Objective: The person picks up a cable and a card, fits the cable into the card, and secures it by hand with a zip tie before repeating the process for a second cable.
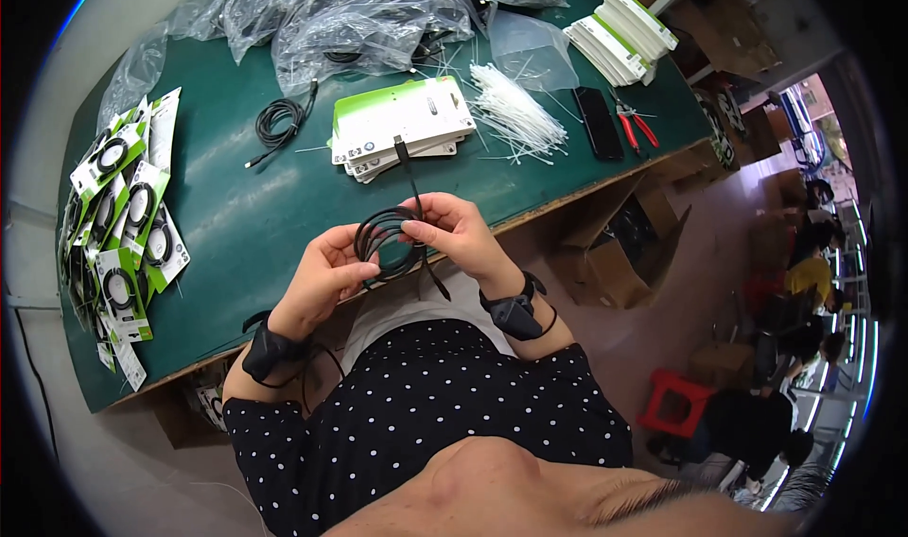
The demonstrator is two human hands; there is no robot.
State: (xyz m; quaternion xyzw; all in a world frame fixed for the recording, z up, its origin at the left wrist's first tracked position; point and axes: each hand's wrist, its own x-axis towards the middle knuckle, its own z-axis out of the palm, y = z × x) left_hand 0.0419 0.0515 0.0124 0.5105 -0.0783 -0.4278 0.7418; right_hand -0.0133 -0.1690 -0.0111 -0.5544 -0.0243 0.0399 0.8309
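Between my two hands is a coiled black cable (385, 227), held above the table's near edge. My left hand (333, 268) pinches the left side of the coil with thumb and fingers. My right hand (452, 230) grips its right side, thumb across the loops. One plug end sticks up past my right fingers, and another end hangs below the coil. Just beyond the hands lies a stack of white and green packaging cards (402, 121). Another coiled black cable (277, 124) rests on the green table (236, 216) to the left of the cards.
Carded cables (123, 216) are heaped at the left edge. Plastic bags (350, 17) cover the back. White cable ties (518, 112), a black phone (598, 123), red-handled cutters (636, 126) and more cards (621, 38) lie on the right. An open cardboard box (619, 253) stands below; people sit farther right.
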